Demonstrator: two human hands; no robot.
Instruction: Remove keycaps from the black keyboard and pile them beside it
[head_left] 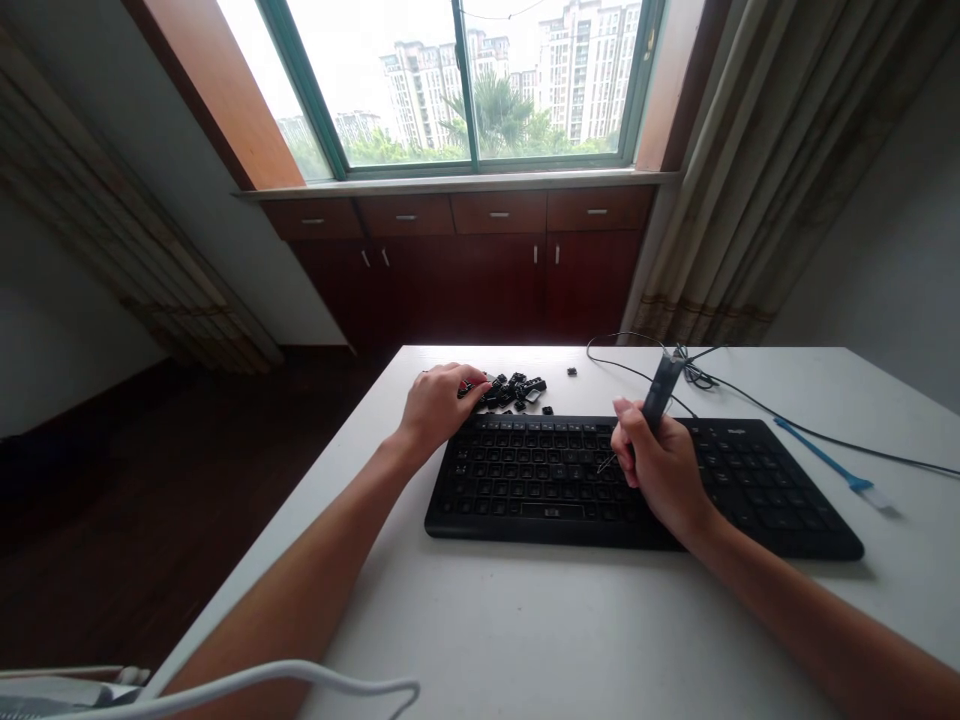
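A black keyboard (517, 510) lies across the white table, with most of its left and middle keys stripped of their caps. My right hand (664, 460) is wrapped round the dark handle of a keycap puller (660, 392). Its thin wire ends hang just over the middle of the keyboard. Beyond the keyboard's upper left corner, my left hand (448, 395) is at a heap of black keycaps (517, 390), thumb and fingers drawn together. Whatever sits between those fingertips is hidden. On the right part of the keyboard, keycaps are still seated.
A blue brush (829, 458) lies right of the keyboard. The black cable (810, 432) loops behind it and runs to the right. One loose keycap (571, 371) sits apart near the back edge. A white cable (300, 668) crosses the lower left. Beyond stands a cabinet (465, 280).
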